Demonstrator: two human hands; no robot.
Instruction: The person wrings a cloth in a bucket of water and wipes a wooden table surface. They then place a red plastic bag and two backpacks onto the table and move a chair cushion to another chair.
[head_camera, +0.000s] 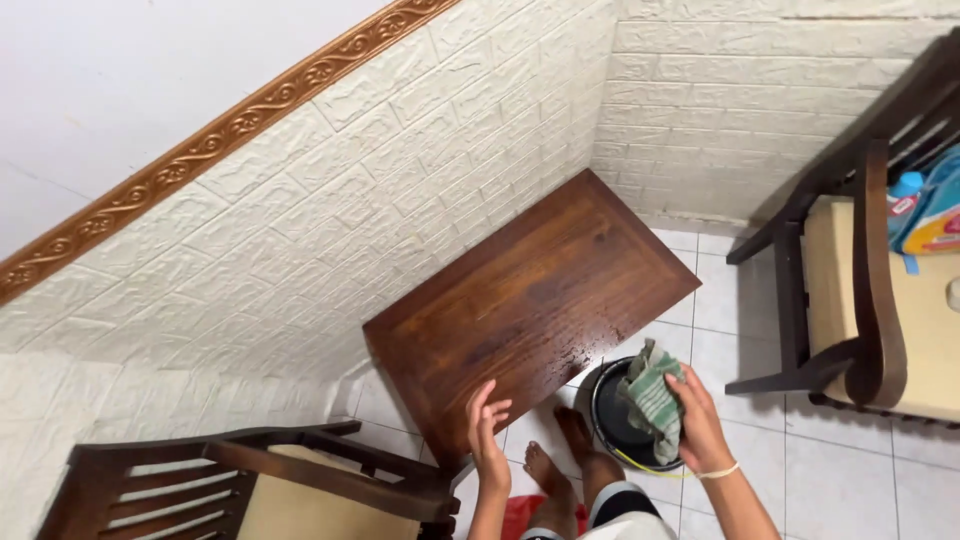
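**A:** ok so what's going on with the hands here? looking down from the head cam

**B:** right hand (700, 425) is closed around a green striped cloth (652, 398), holding it bunched up just over a dark bucket (612, 425) that sits on the white tiled floor (850, 470), right next to the near right corner of the wooden table (530, 300)

**A:** and the left one?

**B:** left hand (487, 435) is open, fingers spread, not gripping anything. it hovers at the near edge of the table, can't tell if it's actually touching the wood

**A:** anything else around?

**B:** bare feet (560, 450) on the tiles between table and bucket, a wooden chair (250, 475) near left, another wooden armchair (860, 290) with a cream cushion far right, and a white brick-pattern wall (400, 170) behind the table
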